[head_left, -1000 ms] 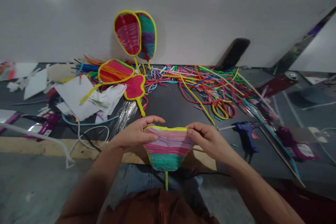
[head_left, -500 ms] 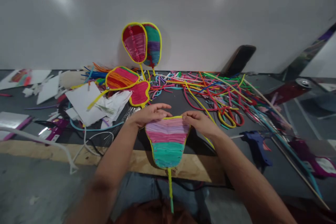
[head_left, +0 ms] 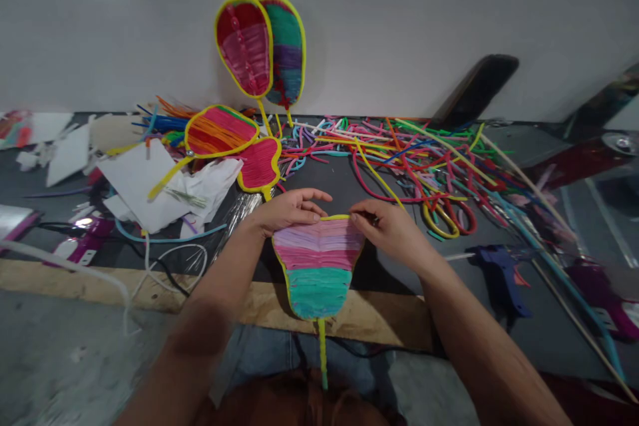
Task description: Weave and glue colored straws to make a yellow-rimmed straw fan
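A yellow-green handle point(head_left: 322, 353) points to 6 o'clock, toward the person's lap, crossing a wooden strip point(head_left: 384, 316) along the near side of the desk point(head_left: 319, 176). It belongs to the striped fan point(head_left: 319, 269), centred before the person, teal below and pink and lilac above. At its 11 o'clock, the left hand point(head_left: 287, 211) covers the upper corner, thumb along the yellow rim, other fingers half open beyond; whether they clasp it cannot be told. At 1 o'clock, the right hand point(head_left: 392, 229) has thumb and forefinger closed on the other corner, remaining fingers curled.

Beyond, at 3 o'clock, lies a blue glue gun point(head_left: 499, 276); at 2, yellow-and-red scissors point(head_left: 442, 221); at 1, a tangle of pipe cleaners point(head_left: 399, 160). A pink-red fan point(head_left: 259, 163) lies at 11 o'clock, touching an orange-and-red fan point(head_left: 219, 133). Farthest, near 11, two overlapping yellow-rimmed fans point(head_left: 244, 46) lean against the wall point(head_left: 374, 26).
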{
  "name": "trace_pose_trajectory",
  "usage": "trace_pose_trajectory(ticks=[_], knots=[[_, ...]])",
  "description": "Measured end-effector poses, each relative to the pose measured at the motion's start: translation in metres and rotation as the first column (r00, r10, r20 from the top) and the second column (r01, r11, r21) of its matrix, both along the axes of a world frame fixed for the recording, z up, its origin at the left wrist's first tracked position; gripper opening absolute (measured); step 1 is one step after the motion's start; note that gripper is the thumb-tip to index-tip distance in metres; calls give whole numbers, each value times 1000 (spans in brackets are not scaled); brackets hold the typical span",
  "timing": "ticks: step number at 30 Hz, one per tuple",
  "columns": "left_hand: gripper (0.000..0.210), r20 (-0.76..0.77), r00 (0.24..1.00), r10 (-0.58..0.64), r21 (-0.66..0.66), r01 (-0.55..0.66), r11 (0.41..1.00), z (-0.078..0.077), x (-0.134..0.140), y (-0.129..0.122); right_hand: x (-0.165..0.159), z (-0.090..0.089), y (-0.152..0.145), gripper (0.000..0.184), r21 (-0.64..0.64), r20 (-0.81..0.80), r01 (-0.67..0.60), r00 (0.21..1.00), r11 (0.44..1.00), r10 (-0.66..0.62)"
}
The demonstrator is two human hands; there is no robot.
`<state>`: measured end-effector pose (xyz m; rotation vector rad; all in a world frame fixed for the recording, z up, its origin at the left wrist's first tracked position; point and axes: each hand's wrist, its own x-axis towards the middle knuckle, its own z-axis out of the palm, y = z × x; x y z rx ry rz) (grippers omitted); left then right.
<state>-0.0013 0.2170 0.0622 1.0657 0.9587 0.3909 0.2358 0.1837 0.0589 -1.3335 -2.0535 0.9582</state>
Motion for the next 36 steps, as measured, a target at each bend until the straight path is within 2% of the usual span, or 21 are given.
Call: trace_pose_trajectory(ticks=[4, 10, 16, 20, 28, 36], knots=[[58, 1, 1000, -5, 5, 5, 1000, 1, 0, -1, -1, 10, 1, 16, 138, 173, -14, 985, 990, -10], [57, 15, 1000, -6, 7, 6, 1000, 2, 0, -1, -2, 15, 2, 18, 264, 226, -59, 974, 963, -3], [59, 18, 1000, -15, 14, 15, 1000, 3, -1, -1, -1, 10, 1, 15, 191, 177, -58, 984, 980, 24], [59, 25, 1000, -15, 12, 14, 1000, 3, -1, -1, 0, 5, -1, 14, 180, 124, -19, 992, 984, -4], [58, 36, 999, -4, -6, 5, 1000, 0, -1, -1, 1, 6, -5, 29, 178, 59, -95, 995, 979, 86], [57, 65, 998, 1, -27, 1, 1000, -1, -2, -3, 3, -1, -9, 32, 189, 58, -81, 996, 979, 72]])
